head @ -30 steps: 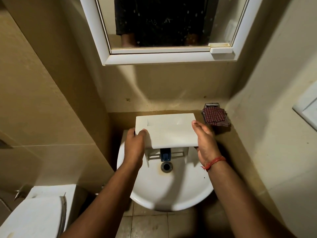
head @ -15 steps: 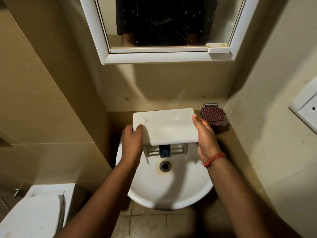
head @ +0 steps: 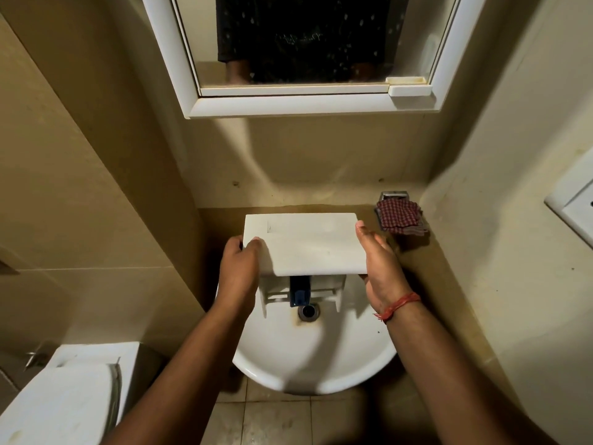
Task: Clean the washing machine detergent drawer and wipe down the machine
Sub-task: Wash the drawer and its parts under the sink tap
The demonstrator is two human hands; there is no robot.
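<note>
Head view: detergent drawer (head: 305, 245) held over washbasin (head: 314, 358), raised toward its back edge since a second ago; left hand (head: 239, 271) grips left end, right hand (head: 380, 261) flat against right end; rinse apparently pending; checked cloth (head: 401, 216) beside

A: Can any writing be read here?

B: None clearly. The dark shirt (head: 301, 36) reflected in the mirror (head: 308, 104) carries a faint line of script across the chest, too dim and blurred to make out.

A: And the white detergent drawer (head: 305, 245)?

B: It shows no legible label, brand or number on its face.
</note>
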